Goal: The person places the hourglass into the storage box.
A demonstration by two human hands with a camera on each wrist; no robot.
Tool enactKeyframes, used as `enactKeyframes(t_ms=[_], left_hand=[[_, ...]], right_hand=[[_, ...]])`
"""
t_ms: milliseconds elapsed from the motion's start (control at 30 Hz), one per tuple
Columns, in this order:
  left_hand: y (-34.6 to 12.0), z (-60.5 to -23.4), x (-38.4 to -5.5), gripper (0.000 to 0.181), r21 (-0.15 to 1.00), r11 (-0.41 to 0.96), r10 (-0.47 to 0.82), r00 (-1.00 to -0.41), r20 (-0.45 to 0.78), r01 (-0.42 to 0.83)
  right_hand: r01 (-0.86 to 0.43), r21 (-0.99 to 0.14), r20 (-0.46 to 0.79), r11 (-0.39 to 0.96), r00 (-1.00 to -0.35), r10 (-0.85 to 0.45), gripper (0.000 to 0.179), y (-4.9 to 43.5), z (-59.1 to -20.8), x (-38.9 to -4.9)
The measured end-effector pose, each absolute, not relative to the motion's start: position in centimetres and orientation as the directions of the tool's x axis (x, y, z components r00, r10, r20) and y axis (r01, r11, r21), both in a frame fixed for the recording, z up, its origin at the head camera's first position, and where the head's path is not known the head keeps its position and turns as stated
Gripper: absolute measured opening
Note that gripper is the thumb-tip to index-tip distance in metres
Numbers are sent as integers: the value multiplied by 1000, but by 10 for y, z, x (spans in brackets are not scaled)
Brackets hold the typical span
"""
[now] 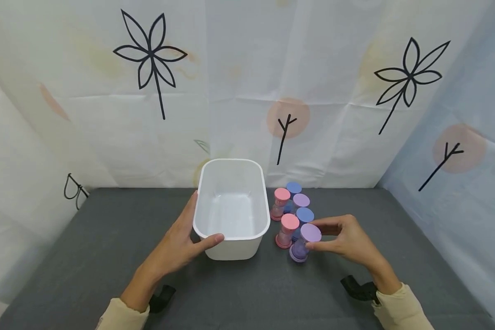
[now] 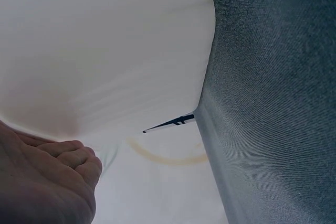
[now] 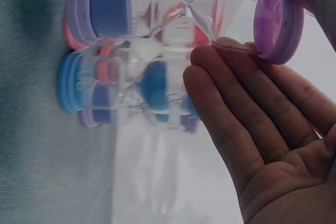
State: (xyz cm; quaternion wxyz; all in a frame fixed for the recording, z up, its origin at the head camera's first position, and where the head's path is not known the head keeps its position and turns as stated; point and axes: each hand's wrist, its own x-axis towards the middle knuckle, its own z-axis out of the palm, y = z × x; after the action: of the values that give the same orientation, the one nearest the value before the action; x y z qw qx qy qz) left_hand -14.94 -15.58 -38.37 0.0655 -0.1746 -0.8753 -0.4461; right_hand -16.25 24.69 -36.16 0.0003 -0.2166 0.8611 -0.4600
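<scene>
Pale fabric (image 1: 239,68) printed with black leaf outlines and peach discs hung across the upper part of the head view, turning bluish along the right edge. Below it spread a dark grey tabletop (image 1: 119,256).

Near the middle of the frame stood a white bin (image 1: 235,250), its open top showing a bare inside. On its left side was the person's left hand (image 1: 181,247): the thumb lay along the near rim, and the extended fingers rested against the outer wall, which the left wrist view showed from below.

Just right of the bin, the right hand (image 1: 346,238) pinched a purple hourglass (image 1: 300,250) by its upper end, the thumb on the near side and fingers behind. It was the nearest of the group, right of centre; whether its base touched the cloth could not be told. In the right wrist view, dark sand filled the base end of the glass.

Close around it were a near pink hourglass (image 1: 286,231) to its left and a near blue hourglass (image 1: 305,215) behind. Farther up the frame clustered a far pink hourglass (image 1: 280,204), a far purple hourglass (image 1: 301,200) and a far blue hourglass (image 1: 294,188), partly overlapping.

Cream sleeves (image 1: 402,307) and black wrist straps (image 1: 359,289) showed toward the bottom edge.
</scene>
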Motion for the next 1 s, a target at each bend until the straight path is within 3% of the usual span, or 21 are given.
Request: enactKeyframes(t_ms=[500,1000], left_hand=[[-156,-385,-151,114,760,529,248,-926,286,377],[-155,-386,-152,113,770,509,257,-921,291,385]], right_hand=[[-559,-773,434,299,-810,-394,38,231,-300,-165],[-475,-863,372,170,-827,-421,38,132,-263,-216]])
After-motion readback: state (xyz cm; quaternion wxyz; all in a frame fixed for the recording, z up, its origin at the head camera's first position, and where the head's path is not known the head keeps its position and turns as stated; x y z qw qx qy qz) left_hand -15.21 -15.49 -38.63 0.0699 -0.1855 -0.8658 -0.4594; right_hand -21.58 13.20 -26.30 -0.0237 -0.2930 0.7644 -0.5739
